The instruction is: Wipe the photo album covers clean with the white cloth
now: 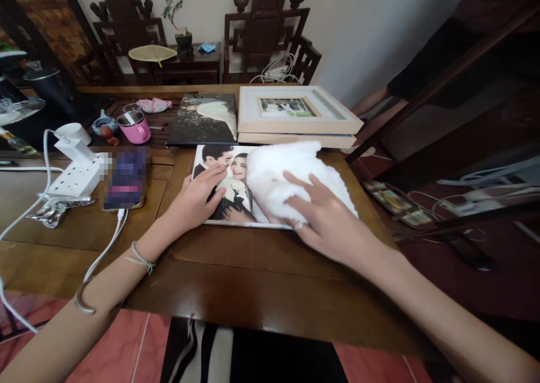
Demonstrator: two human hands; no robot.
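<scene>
A photo panel (237, 197) showing a couple lies flat on the wooden table. My left hand (194, 198) rests on the panel's left part, fingers stretched out and holding nothing. A fluffy white cloth (284, 163) covers the panel's right half and hangs past its right edge. My right hand (329, 221) presses on this cloth, its fingers bent into a bunched part of it. A ring shows on one of the right fingers. The panel's right side is hidden under the cloth.
Behind the panel lie a dark photo panel (202, 118) and stacked pale picture frames (333, 102). To the left are a pink mug (134, 129), a power strip (80, 175) with white cables, and a blurred-out phone (126, 175). Another person's arm (375, 99) shows at the right.
</scene>
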